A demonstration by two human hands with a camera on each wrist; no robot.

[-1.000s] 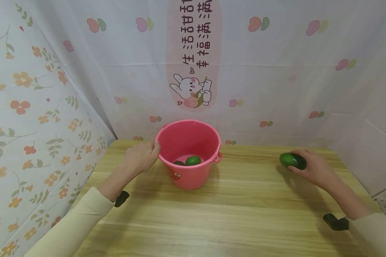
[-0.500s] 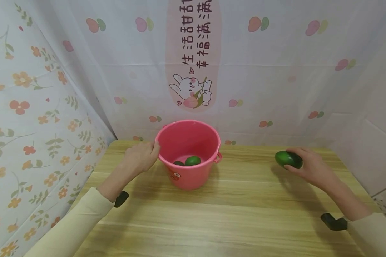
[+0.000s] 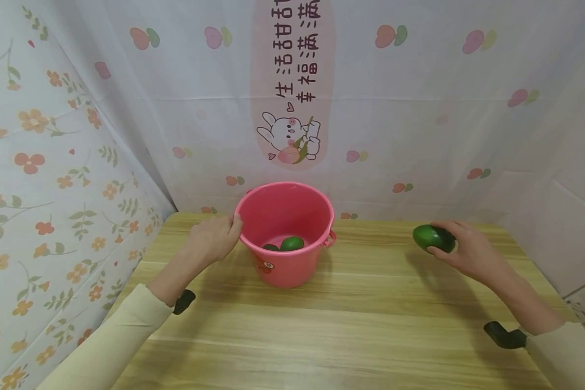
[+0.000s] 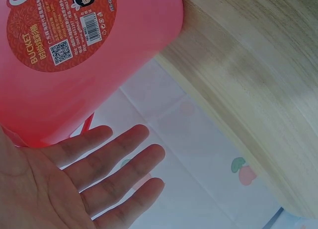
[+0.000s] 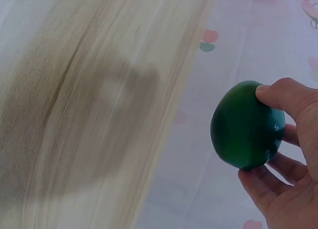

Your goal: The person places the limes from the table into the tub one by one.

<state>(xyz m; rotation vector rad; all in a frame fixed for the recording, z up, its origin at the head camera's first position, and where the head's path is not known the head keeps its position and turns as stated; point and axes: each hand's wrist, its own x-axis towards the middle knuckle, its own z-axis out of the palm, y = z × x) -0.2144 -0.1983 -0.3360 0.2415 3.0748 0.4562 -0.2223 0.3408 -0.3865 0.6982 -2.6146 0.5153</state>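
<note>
A pink bucket (image 3: 287, 265) stands upright near the table's back edge, tilted neither way. My left hand (image 3: 214, 235) holds its left rim, the thumb over the edge; in the left wrist view, the other fingers (image 4: 117, 154) reach out straight and spread beside the wall. Inside the bucket lie a green oval fruit (image 3: 292, 244) and a darker item (image 3: 271, 247), partly hidden by the front rim. At the right, my right hand (image 3: 470, 249) grips another glossy, dark-shaded green oval fruit (image 3: 428, 238) between thumb and fingertips. The right wrist view shows this fruit (image 5: 246, 127) raised off the table.
The wooden table (image 3: 351, 336) runs beneath both arms. A printed white curtain (image 3: 419, 124) hangs right behind it, and a floral one (image 3: 58, 216) closes the left side. Black wrist mounts (image 3: 504, 336) stick out below the cuffs. The bucket's handle joint (image 3: 330, 238) juts out on its right.
My right hand has moved a little to the left and slightly up, carrying the green oval fruit toward the bucket. The left hand and the bucket stay in place.
</note>
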